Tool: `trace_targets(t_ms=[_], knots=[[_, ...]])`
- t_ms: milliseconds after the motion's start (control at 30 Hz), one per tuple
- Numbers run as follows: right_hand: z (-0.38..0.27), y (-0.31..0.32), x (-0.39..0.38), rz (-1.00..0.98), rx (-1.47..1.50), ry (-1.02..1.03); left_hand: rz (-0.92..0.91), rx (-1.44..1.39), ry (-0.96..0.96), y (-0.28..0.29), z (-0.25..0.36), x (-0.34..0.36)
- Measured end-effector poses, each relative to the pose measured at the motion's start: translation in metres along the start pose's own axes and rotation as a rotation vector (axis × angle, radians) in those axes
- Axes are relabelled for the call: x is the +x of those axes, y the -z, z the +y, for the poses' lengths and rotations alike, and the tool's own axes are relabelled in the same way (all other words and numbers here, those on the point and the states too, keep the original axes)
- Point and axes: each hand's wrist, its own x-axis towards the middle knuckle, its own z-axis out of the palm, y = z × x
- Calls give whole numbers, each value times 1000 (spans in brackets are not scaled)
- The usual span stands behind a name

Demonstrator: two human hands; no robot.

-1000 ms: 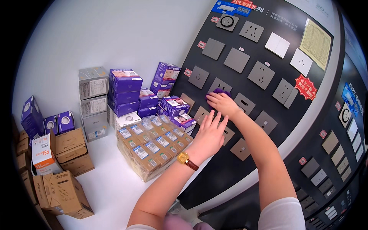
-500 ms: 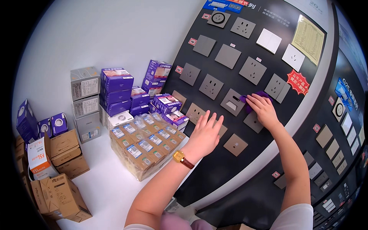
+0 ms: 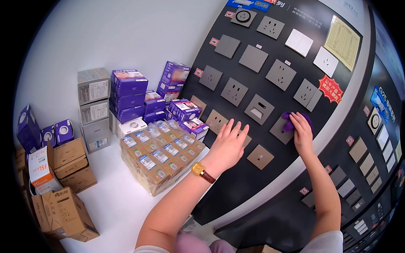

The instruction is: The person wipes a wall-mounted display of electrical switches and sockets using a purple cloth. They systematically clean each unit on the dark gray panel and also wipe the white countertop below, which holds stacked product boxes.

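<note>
My right hand (image 3: pixel 303 134) presses a purple cloth (image 3: pixel 288 123) on a grey wall plate (image 3: pixel 278 133), low on a dark display board (image 3: pixel 194 206) of switch and socket plates. My left hand (image 3: pixel 228 143), its wrist wearing a gold watch, has fingers spread over gold-coloured socket plates (image 3: pixel 216 119), partly hiding one; whether it touches them I cannot tell. A grey plate with a slot (image 3: pixel 260 109) is between and above my hands. Another gold-coloured plate (image 3: pixel 260 157) is below, between my arms.
A white table (image 3: pixel 114 219) at left carries a plastic-wrapped block of small cartons (image 3: pixel 162 157), stacked purple boxes (image 3: pixel 128 97), grey boxes (image 3: pixel 93 111) and brown cartons (image 3: pixel 67 211). A second display panel (image 3: pixel 373 211) stands at right, beyond a curved white edge.
My right hand with the cloth has moved right and down across the plates, from the middle of the board toward its right side. My left hand has moved only slightly.
</note>
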Motion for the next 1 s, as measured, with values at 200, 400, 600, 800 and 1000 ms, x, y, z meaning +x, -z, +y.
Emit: trace_targets(t_ms=[200, 400, 600, 800, 1000], knots=[[-32, -54, 61, -48, 91, 114, -28, 7, 8, -3, 0, -2], [-61, -87, 99, 82, 96, 49, -55, 2, 7, -5, 0, -3], [-67, -120, 96, 85, -159, 254, -79, 14, 5, -8, 0, -4], [-86, -128, 56, -190, -54, 499, -133, 13, 19, -4, 3, -3], [-69, -99, 1, -253, -52, 559, -104, 2, 4, -9, 5, -1]])
